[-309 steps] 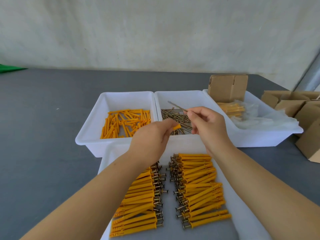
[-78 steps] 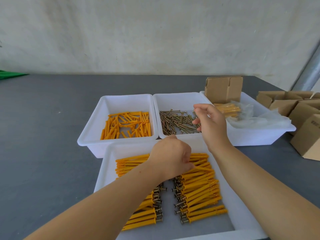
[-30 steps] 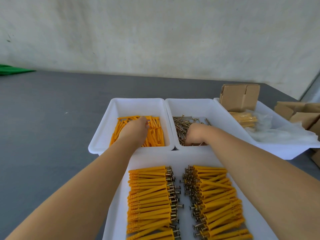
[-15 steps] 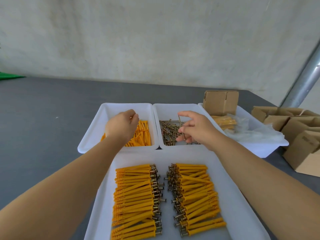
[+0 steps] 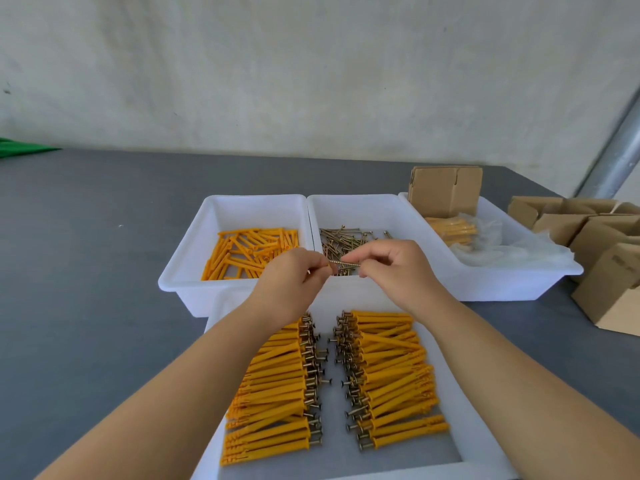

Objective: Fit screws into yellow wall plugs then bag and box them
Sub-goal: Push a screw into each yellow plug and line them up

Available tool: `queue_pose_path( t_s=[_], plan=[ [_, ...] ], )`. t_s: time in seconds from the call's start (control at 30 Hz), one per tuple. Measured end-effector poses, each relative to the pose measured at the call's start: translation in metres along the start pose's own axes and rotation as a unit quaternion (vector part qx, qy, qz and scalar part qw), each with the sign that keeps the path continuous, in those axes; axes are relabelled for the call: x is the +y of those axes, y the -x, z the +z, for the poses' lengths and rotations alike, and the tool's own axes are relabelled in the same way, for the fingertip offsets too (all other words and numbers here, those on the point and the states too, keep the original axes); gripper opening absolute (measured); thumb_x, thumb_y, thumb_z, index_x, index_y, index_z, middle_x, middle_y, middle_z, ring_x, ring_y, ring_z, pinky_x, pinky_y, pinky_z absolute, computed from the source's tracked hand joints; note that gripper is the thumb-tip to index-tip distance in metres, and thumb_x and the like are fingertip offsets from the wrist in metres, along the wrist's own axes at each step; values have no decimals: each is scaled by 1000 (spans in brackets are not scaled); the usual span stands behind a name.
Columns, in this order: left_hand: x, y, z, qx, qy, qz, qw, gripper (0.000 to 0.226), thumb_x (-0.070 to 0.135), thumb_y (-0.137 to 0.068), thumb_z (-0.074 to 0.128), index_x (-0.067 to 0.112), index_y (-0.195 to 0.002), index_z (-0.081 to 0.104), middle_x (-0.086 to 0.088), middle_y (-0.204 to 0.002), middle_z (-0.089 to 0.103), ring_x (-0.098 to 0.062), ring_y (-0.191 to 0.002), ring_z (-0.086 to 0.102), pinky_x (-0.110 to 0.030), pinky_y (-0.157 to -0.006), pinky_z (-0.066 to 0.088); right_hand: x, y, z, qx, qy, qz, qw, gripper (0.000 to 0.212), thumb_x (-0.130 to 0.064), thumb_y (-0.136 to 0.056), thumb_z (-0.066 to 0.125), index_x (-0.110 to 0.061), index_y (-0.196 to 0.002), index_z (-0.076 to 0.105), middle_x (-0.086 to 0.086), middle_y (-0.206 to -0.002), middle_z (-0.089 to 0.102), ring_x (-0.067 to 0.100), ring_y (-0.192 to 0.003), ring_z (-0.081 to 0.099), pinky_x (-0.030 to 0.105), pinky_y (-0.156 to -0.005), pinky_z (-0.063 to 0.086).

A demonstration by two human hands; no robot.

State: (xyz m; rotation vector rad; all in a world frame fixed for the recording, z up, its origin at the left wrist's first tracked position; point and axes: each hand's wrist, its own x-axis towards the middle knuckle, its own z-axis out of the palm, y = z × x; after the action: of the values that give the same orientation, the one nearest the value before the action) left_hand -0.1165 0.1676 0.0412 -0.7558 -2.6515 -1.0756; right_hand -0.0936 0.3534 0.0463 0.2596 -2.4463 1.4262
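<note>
Grey tabletop [image 5: 86,237], pale wall [image 5: 311,64], green object [image 5: 20,148] far left, metal pole [image 5: 613,157]

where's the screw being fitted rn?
Head view, centre: the screw is held level between the left hand and right hand, above the screw bin's near edge.

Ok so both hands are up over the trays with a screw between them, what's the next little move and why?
Probably push the screw further toward the left hand. The right hand pinches one end, the other end sits at the left fingertips, where the plug is mostly hidden, and much of its length is still bare.
</note>
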Motion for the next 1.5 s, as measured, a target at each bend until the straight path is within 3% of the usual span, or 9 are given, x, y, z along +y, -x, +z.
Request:
queue_pose_path(
  t_s=[0.13, 0.27, 0.4, 0.57, 0.67, 0.83, 1.2, 1.37, 1.5],
  plan=[
    [-1, 2, -1, -2, -7, 18, 1000, 18, 17, -98, 56, 14, -98, 74, 9, -73, 61, -6, -68, 52, -26, -60, 39, -1, 3, -3, -29, 49, -22, 998, 44, -3, -88, 59, -45, -82, 72, -29, -70, 66, -5, -65, 59, 7, -56, 42],
    [1, 3, 1, -36, 1, 52, 998, 18, 15, -97, 58, 11, -105, 74, -4, -88, 62, -17, -85, 54, -34, -76, 45, -4, 3, 3, -38, 37, -6, 999, 33, -14, -91, 56, -41, -82, 72, -21, -74, 67, -5, -65, 57, 15, -62, 41],
    [6, 5, 3, -44, 28, 86, 995, 19, 13, -97, 59, 11, -108, 74, -5, -89, 60, -14, -84, 54, -30, -76, 44, -10, 2, 6, -24, -75, 32, 996, 27, -40, -85, 39, -41, -105, 58, -17, -111, 62, -8, -94, 58, 22, -78, 42],
    [15, 7, 13, -42, 59, 118, 990, 16, 9, -92, 64, 24, -90, 71, 6, -82, 59, -5, -72, 52, -21, -64, 38, -15, -5, 22, -150, -137, 111, 973, 21, -47, -101, 39, -45, -117, 53, -9, -147, 48, 3, -125, 49, 28, -106, 37],
    [10, 7, 7, -10, 71, 79, 994, 24, 10, -92, 65, 23, -111, 71, 7, -85, 67, -7, -79, 61, -18, -71, 47, -14, -4, 18, -62, -186, 79, 977, 42, -54, -97, 33, -38, -134, 47, -7, -145, 48, 5, -127, 50, 29, -101, 42],
    [6, 7, -10, -35, -86, 72, 993, 42, 9, -96, 56, 31, -131, 60, 11, -91, 63, -9, -87, 59, -24, -78, 47, -5, -12, 5, 67, -184, 123, 973, 31, -35, -106, 32, -31, -131, 49, -1, -136, 56, 15, -115, 61, 38, -94, 48],
    [15, 5, -17, -249, -371, -64, 892, 23, 11, -91, 58, 21, -108, 69, 1, -107, 67, -21, -99, 64, -32, -84, 56, 6, -10, 2, 73, -141, 109, 981, 30, -38, -106, 35, -33, -132, 48, -6, -129, 58, 15, -105, 67, 38, -89, 52],
    [14, 1, -24, -198, -371, -88, 903, 23, 13, -94, 59, 24, -112, 67, 1, -115, 65, -23, -107, 61, -39, -91, 55, 7, -9, 0, 76, -130, 115, 982, 24, -39, -105, 36, -36, -122, 54, -12, -123, 60, 11, -104, 66, 34, -86, 51],
    [0, -21, -40, -41, -300, -89, 949, 32, 7, -93, 51, 29, -109, 67, 2, -111, 67, -24, -97, 63, -42, -84, 56, 12, -5, 0, 79, -102, 109, 986, 26, -36, -105, 40, -34, -122, 59, -19, -118, 61, 2, -101, 65, 27, -81, 49]
  ],
)
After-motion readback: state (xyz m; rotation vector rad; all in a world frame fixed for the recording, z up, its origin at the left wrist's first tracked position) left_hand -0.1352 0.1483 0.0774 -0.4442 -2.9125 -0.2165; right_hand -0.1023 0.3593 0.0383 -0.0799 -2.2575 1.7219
